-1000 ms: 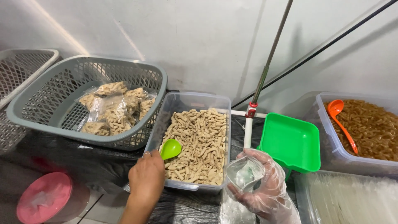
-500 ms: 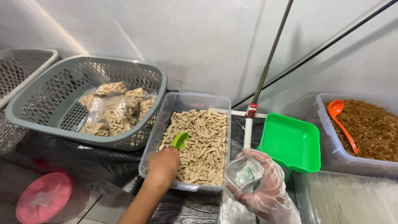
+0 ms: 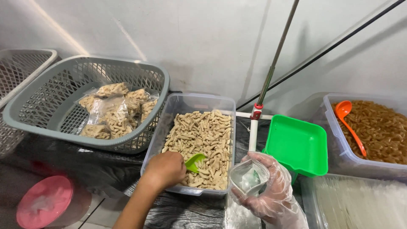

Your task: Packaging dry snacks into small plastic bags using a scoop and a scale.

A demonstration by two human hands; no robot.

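Scooping in progress: left hand [image 3: 167,169], bare, fingers curled tight round the handle of a small green scoop [image 3: 195,162], bowl dug into the pale snack sticks [image 3: 203,146] at the near end of the clear tub [image 3: 190,101]. The scoop sits low in the pile, tilted; how full it is cannot be told.

Right hand [image 3: 271,195], in a thin clear glove, fingers closed loosely round a small clear bag [image 3: 248,178], mouth propped open and turned up toward the tub. Bag looks empty or nearly so. It is held just beside the tub's near right corner, apart from the scoop.

Around: grey basket [image 3: 85,131] to the left with filled bags [image 3: 112,112] of the same sticks; green tray [image 3: 299,146] to the right; further right a second tub [image 3: 339,152] of darker brown snacks with an orange spoon [image 3: 348,125]; pink lid [image 3: 44,205] low on the left.

Judgement: the step in hand is loading the scoop, bag not yet filled. The next move would call for lifting the scoop level, carrying it right over the tub rim and tipping it into the bag mouth, which is narrow, so sticks may spill past it.
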